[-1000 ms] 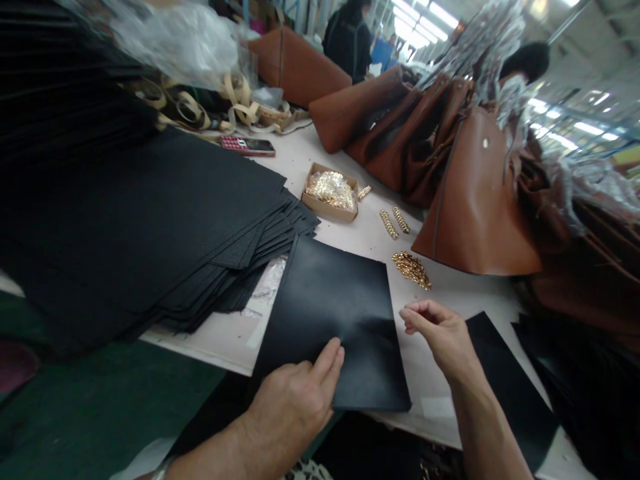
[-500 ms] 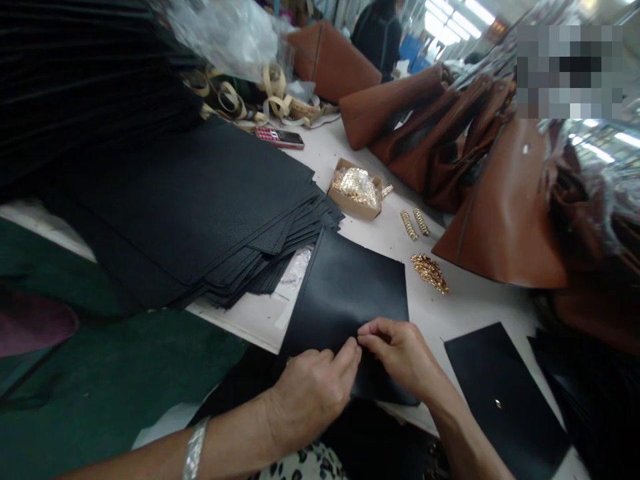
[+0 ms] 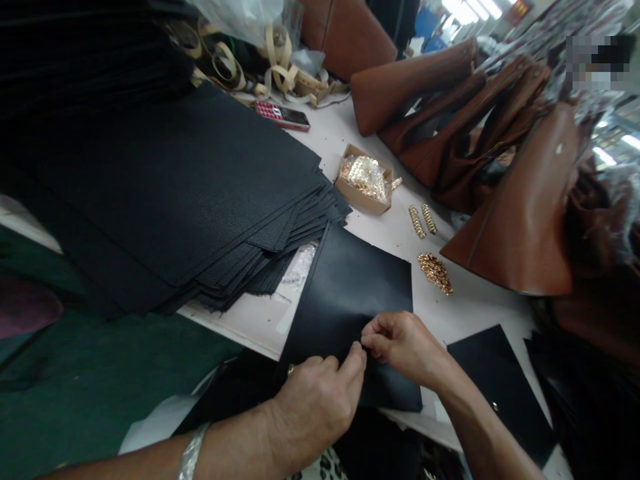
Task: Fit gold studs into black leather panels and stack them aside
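Note:
A smooth black leather panel [image 3: 350, 273] lies at the table's near edge, under both hands. My left hand [image 3: 320, 393] is closed over its lower part, with the index fingertip against the panel; the thumb is hidden. My right hand [image 3: 400, 340] pinches thumb and index finger together at the same spot, nearly touching the left fingertip. Whatever is in the pinch is too small or covered to make out. To the right rests another black panel [image 3: 500, 380] with a small gold-coloured fitting [image 3: 495, 407] on it.
Stacked black textured sheets [image 3: 200, 193] fill the left. Beyond the panel are a small cardboard box [image 3: 363, 199] of gold pieces, two gold strips [image 3: 423, 220], a gold pile [image 3: 435, 273] and a phone [image 3: 283, 115]. Brown leather bags [image 3: 525, 220] line the right.
The view has shifted slightly, so the far items sit higher in the picture. Both hands keep nearly the same place on the panel, fingertips still together.

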{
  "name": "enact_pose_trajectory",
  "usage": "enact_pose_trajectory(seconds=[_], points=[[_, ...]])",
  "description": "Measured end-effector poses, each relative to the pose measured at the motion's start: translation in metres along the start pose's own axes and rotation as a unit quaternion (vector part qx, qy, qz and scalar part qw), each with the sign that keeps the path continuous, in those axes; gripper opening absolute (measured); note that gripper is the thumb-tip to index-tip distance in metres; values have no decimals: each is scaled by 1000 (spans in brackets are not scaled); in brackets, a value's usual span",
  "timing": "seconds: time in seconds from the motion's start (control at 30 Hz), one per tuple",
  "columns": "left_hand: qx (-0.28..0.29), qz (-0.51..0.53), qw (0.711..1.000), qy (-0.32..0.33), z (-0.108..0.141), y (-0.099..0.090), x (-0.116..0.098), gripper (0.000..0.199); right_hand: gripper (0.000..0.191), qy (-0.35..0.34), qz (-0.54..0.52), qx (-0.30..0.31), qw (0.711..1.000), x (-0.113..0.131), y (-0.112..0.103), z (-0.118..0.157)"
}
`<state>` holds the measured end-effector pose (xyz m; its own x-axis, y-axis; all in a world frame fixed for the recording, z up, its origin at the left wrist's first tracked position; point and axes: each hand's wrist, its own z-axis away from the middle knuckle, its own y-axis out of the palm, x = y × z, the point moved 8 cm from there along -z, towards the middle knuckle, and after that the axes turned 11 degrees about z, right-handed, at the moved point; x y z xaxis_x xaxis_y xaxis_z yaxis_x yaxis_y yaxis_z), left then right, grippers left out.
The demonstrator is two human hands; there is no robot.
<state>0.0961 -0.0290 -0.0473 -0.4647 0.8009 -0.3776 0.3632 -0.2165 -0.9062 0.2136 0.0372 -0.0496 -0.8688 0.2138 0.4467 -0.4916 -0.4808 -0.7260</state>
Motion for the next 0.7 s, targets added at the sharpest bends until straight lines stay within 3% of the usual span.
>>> enact_pose_trajectory(seconds=[0.27, 0.43, 0.53, 0.6, 0.7], points=[[5, 24, 1000, 6, 1, -1, 1, 47, 7, 58, 30, 31, 997, 0, -4, -11], [30, 13, 999, 7, -2, -2, 4, 50, 10, 38, 88, 16, 995, 15, -12, -13], [22, 9, 1000, 11, 0, -3, 6, 50, 7, 41, 81, -20, 996, 12, -17, -9], [4, 6, 1000, 23, 3, -3, 9, 50, 17, 33, 52, -63, 996, 5, -23, -4], [-28, 5, 998, 53, 9, -1, 16, 51, 29, 43, 22, -223, 974, -20, -51, 11]])
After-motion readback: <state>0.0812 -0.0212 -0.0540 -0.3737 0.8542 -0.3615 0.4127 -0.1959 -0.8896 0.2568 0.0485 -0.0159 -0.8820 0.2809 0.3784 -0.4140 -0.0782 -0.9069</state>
